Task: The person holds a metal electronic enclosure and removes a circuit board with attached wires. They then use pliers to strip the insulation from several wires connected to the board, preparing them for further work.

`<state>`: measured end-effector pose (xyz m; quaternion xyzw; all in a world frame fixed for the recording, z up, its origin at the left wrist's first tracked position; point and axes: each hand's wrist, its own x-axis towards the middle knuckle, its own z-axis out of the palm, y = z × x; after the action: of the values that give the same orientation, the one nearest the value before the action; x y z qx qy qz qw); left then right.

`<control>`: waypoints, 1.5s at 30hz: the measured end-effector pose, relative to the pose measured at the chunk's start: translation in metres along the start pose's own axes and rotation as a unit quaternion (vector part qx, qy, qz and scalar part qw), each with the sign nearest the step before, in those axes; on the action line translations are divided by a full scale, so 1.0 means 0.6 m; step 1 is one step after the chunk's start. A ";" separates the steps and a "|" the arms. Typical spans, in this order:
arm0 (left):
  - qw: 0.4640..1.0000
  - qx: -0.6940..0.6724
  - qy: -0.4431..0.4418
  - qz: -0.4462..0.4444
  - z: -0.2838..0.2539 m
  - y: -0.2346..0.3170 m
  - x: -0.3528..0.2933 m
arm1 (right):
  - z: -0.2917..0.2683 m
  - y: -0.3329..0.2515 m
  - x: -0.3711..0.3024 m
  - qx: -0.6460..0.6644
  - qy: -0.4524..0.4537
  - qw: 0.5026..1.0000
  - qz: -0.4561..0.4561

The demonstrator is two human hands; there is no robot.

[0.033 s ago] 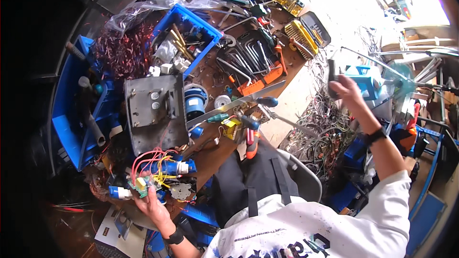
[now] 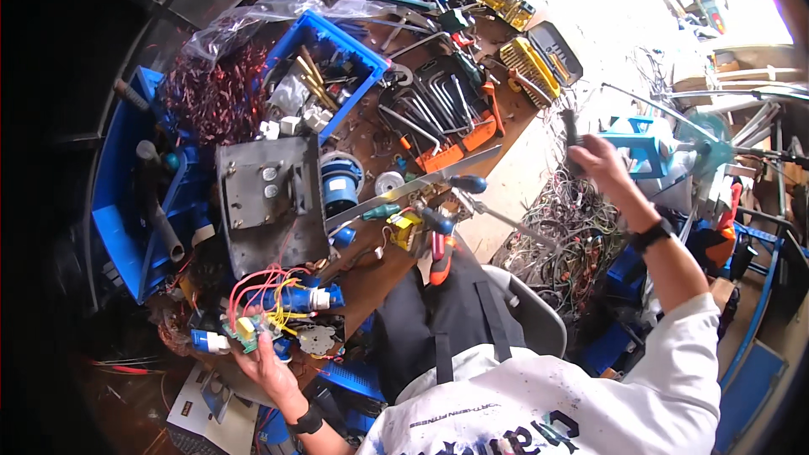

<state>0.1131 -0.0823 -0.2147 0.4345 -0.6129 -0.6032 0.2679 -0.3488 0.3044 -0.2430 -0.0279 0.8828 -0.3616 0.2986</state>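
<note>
Nothing shifting between frames: left hand is gripping the wired board, right hand is clenching a dark tool aloft.

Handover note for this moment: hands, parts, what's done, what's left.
Left hand: holds a small circuit board with red and yellow wires, low at the bench's near edge.
Right hand: raised to the right off the bench, gripping a dark slim tool.
Beside the board: blue connector, grey metal box.
Done: board picked up, tool in hand.
Left: tool not yet at the board.
</note>
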 end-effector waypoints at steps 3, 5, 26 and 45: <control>0.999 0.000 0.034 -0.007 0.008 -0.003 -0.006 | 0.052 0.050 0.081 -0.085 -0.049 0.995 -0.015; 0.997 -0.019 0.068 -0.032 0.014 0.003 -0.016 | 0.087 0.109 0.136 -0.125 -0.062 0.990 -0.017; 0.977 -0.064 0.190 -0.075 0.116 0.025 -0.046 | 0.151 0.152 0.284 -0.179 -0.028 0.978 -0.104; 0.969 -0.151 0.191 -0.047 0.084 0.015 -0.044 | 0.057 -0.042 0.144 -0.119 -0.144 0.954 -0.236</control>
<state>0.0807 -0.0349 -0.2071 0.5242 -0.4315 -0.6065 0.4137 -0.4049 0.2420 -0.2894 -0.3227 0.8353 -0.3063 0.3231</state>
